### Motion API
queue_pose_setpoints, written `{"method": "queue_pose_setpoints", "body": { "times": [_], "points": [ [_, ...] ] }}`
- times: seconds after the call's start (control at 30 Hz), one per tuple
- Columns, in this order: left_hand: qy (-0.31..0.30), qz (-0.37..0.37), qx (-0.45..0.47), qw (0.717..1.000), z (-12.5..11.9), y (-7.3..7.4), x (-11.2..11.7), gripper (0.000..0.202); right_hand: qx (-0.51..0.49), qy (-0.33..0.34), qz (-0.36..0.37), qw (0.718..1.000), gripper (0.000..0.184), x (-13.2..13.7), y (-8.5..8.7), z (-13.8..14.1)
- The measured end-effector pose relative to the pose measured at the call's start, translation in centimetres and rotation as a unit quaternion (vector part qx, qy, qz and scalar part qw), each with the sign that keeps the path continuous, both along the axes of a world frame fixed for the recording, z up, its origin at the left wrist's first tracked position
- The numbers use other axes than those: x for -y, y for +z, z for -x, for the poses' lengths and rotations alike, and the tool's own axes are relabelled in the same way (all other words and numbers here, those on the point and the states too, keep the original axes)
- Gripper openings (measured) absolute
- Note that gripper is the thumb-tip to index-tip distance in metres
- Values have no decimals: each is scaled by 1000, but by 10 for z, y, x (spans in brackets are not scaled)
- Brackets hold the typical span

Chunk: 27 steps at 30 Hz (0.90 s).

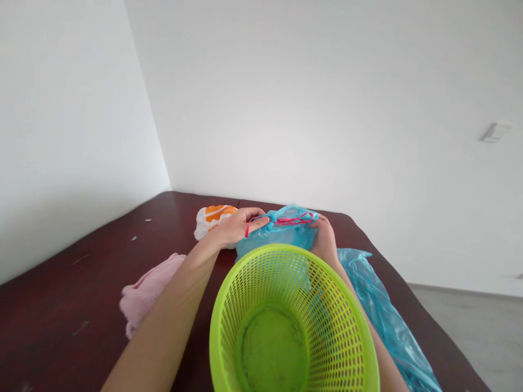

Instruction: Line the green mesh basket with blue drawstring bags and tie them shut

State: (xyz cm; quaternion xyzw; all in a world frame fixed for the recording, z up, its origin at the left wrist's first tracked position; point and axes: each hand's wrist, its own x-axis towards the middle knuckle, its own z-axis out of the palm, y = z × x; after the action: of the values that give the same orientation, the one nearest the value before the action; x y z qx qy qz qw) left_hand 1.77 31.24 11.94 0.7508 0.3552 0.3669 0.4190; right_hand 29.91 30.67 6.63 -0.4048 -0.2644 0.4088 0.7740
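The left hand (235,227) has its fingers together, pinching a thin red cord (292,221) on a crumpled sky-blue plastic bag (281,235) at upper centre; the right hand's (324,239) fingertips are hidden, so their state cannot be told. The cord runs left to right, and a hard tug could tear the film.

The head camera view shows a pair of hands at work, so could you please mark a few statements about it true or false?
1. The left hand pinches a red cord on a blue plastic bag. True.
2. The right hand grips the rim of the lime-green basket. False: it holds the blue plastic bag, beyond the basket.
3. A pink cloth lies to the right of the basket. False: it lies to the left, on the dark red table.
4. An orange-and-white bag sits behind the left hand. True.
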Motion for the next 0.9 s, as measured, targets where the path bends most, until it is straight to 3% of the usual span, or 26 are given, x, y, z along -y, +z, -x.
{"method": "queue_pose_setpoints", "body": {
  "times": [0.1,0.13,0.2,0.27,0.33,0.4,0.47,0.57,0.63,0.77,0.9],
  "points": [
    [-13,9,28,999,-1,8,7,51,19,-113,-88,989,37,9,11,-10],
    [-7,3,38,999,-2,10,8,50,47,-124,-120,984,34,14,17,-14],
    [6,-11,49,999,-4,11,9,48,120,-63,-172,976,22,25,29,-20],
    [8,-18,50,999,-9,9,10,46,199,61,-190,960,8,35,40,-21],
    [-6,-18,45,999,-14,8,12,43,276,166,-163,933,10,41,45,-17],
    [-39,-22,42,998,-19,9,16,39,336,222,-122,907,22,43,45,-11],
    [-77,-30,35,996,-21,10,19,35,377,242,-99,889,29,42,41,-7],
    [-114,-41,23,992,-18,13,18,27,407,244,-94,875,23,39,37,-6],
    [-105,-52,40,992,-16,14,15,26,404,236,-99,878,20,39,38,-7],
    [-22,-99,99,990,-16,18,21,31,398,231,-116,880,16,46,45,-4],
    [-43,-153,22,987,-24,23,39,37,378,262,-132,878,20,57,54,0]
  ]
}}
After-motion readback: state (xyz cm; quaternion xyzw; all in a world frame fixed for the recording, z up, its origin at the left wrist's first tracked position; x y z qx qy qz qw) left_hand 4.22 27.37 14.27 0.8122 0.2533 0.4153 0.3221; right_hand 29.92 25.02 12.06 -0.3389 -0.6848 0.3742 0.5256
